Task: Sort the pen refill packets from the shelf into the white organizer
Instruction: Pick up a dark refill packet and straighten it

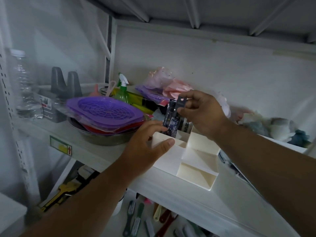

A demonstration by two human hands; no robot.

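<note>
Right hand: pinches the top of a pen refill packet, mid-frame.
Packet: upright, bottom end in the white organizer.
Left hand: fingers curled round the organizer's left wall.

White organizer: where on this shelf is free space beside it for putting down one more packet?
Bare shelf lies along the front edge, right of the white organizer, and before the steel bowl. Behind the organizer it is crowded: purple trays, spray bottle, bags.

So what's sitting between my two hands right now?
In the head view, the dark refill packet stands between the left hand and the right hand, its lower end entering the white organizer.
</note>
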